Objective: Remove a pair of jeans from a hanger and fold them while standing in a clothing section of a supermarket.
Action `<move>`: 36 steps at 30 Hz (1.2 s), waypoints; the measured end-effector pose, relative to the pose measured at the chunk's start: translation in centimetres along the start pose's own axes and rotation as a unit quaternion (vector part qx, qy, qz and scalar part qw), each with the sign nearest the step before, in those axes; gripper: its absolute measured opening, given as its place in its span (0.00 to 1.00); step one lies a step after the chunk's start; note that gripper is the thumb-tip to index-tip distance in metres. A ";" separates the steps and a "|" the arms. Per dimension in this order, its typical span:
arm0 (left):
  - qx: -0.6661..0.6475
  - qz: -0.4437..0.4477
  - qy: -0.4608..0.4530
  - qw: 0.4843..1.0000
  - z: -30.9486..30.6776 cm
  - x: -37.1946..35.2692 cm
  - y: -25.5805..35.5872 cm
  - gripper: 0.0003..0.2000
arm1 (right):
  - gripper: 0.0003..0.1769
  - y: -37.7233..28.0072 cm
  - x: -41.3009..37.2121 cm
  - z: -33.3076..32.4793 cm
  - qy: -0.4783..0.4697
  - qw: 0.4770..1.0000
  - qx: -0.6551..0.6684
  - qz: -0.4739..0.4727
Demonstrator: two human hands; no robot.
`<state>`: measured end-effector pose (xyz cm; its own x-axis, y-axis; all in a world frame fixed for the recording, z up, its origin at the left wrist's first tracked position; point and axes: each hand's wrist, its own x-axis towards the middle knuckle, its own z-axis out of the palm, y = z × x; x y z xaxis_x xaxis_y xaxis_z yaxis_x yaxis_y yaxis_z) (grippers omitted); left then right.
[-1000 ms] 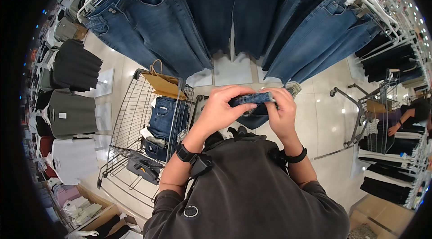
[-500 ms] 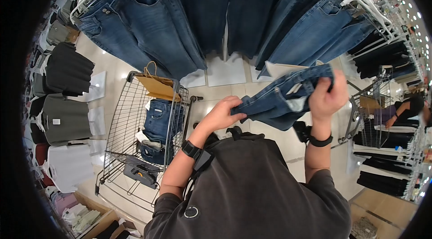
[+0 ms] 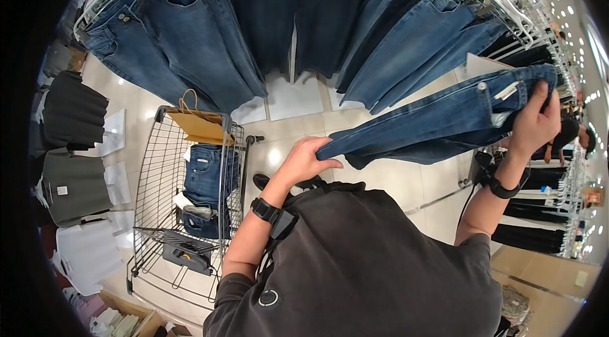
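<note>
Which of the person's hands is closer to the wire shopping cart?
Left. The left hand grips the leg end of the jeans just beside the wire cart. The right hand holds the waistband far out on the opposite side.

- The pair of jeans [image 3: 438, 122] is spanning the space in front of the person; the left hand [image 3: 304, 160] is gripping its leg end at centre; the right hand [image 3: 536, 122] is gripping its waist end, higher and far to the right.
- The rail of hanging jeans [image 3: 266, 19] is running behind the held pair, across the top of the view.
- The wire cart [image 3: 166, 172] is standing left of the left hand, before the rail; a paper bag [image 3: 200, 126] is sitting in its far end; folded denim [image 3: 204, 172] is lying in the basket just nearer than the bag; a handheld device [image 3: 184, 253] is lying on the near lower shelf.
- Hanging tops [image 3: 76, 185] are lining the far left, beyond the cart.
- Another person [image 3: 568, 134] is standing at the far right, behind the right hand.
</note>
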<state>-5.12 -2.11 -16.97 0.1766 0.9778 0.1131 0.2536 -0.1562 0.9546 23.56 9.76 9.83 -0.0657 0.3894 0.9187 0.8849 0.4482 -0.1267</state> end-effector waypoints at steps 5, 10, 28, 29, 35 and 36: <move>0.112 -0.052 -0.040 0.992 -0.9 -1.4 -4.6 0.11 | 0.19 2.7 2.1 -2.0 0.063 0.996 -0.061 0.028; 0.201 -0.071 0.017 0.977 -1.9 -4.8 -9.3 0.10 | 0.20 6.3 3.4 -4.7 0.064 0.985 -0.148 0.054; 0.288 -0.039 0.099 0.952 -2.2 -8.7 -15.6 0.05 | 0.30 14.5 5.1 -10.3 0.101 0.943 -0.296 0.116; 0.274 -0.081 0.068 0.956 -2.2 -8.6 -15.8 0.05 | 0.30 14.9 5.2 -10.8 0.097 0.939 -0.309 0.114; 0.275 -0.106 0.068 0.953 -2.4 -9.8 -16.3 0.05 | 0.26 17.6 5.5 -12.7 0.112 0.935 -0.325 0.087; 0.294 -0.098 0.075 0.948 -2.4 -10.2 -16.2 0.05 | 0.27 18.1 5.6 -13.1 0.122 0.934 -0.323 0.092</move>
<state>-13.35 -9.24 -32.87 -0.0542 0.9981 0.0286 0.7619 0.0228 0.6473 45.26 9.53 17.55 0.1517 0.1807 0.9718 0.9696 -0.2180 -0.1108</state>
